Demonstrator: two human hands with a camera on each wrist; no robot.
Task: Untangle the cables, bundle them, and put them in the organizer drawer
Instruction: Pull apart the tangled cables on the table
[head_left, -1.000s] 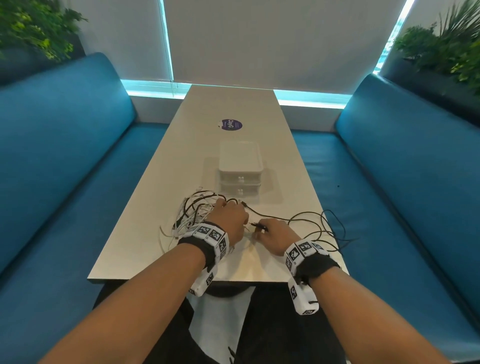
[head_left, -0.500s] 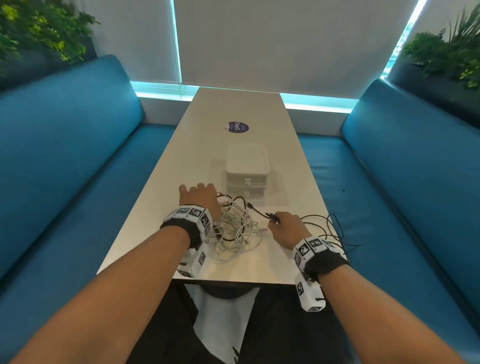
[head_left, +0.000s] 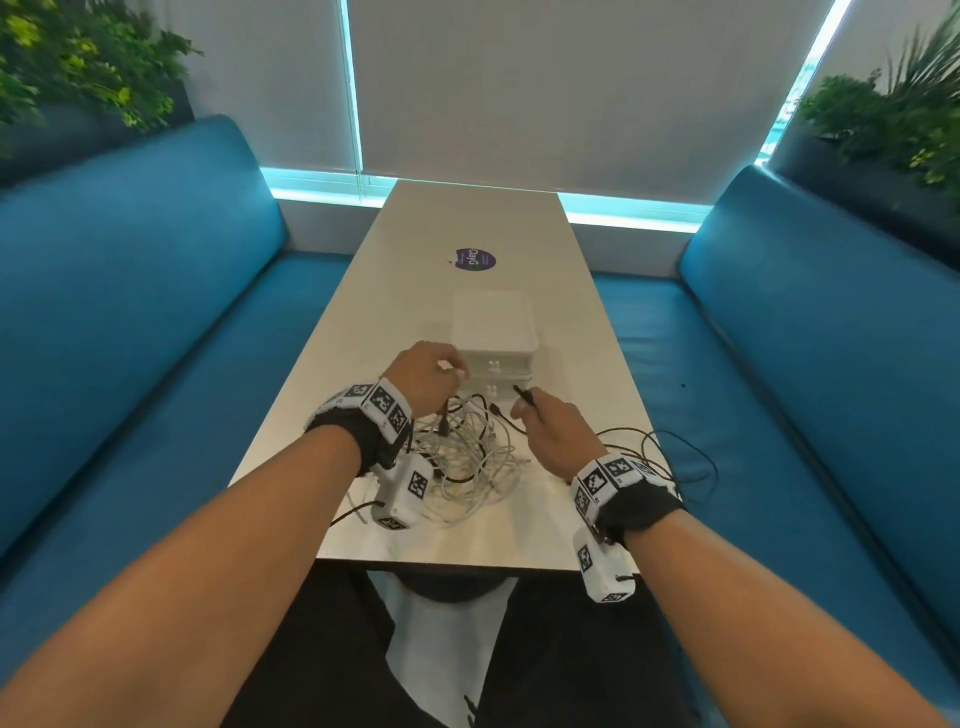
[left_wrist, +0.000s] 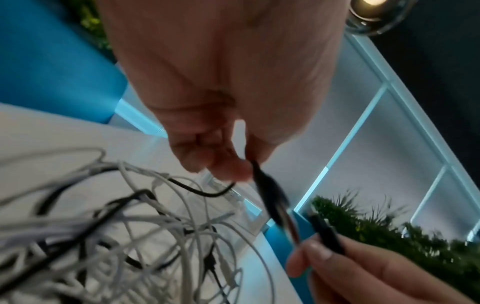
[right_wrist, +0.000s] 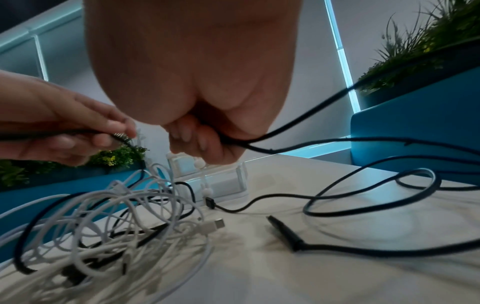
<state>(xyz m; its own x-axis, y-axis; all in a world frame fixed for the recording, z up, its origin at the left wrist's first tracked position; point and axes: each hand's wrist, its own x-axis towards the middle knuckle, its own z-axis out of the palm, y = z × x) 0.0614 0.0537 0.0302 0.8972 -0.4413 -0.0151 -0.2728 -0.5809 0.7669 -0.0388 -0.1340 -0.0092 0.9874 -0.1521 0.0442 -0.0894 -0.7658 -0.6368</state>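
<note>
A tangle of white and black cables (head_left: 467, 460) (right_wrist: 116, 216) lies on the table's near end. My left hand (head_left: 452, 371) (left_wrist: 246, 170) hovers over its far side and pinches a black cable (left_wrist: 270, 195) that runs down into the pile. My right hand (head_left: 524, 410) (right_wrist: 202, 142) grips a second, long black cable (right_wrist: 259, 147) near its plug (head_left: 521, 393); that cable loops away over the table to the right (head_left: 670, 452). The white organizer (head_left: 493, 332) with two stacked drawers (right_wrist: 215, 185) stands just beyond both hands, drawers closed.
A loose black plug (right_wrist: 283, 228) and a white USB plug (right_wrist: 215, 223) rest on the table (head_left: 483, 540) near the pile. A round purple sticker (head_left: 471, 259) lies past the organizer. Blue benches (head_left: 130, 338) flank the table, with plants behind them.
My left hand left the table beside the tangle, rose toward the organizer's front and took up a black cable. My right hand lifted slightly forward with its cable.
</note>
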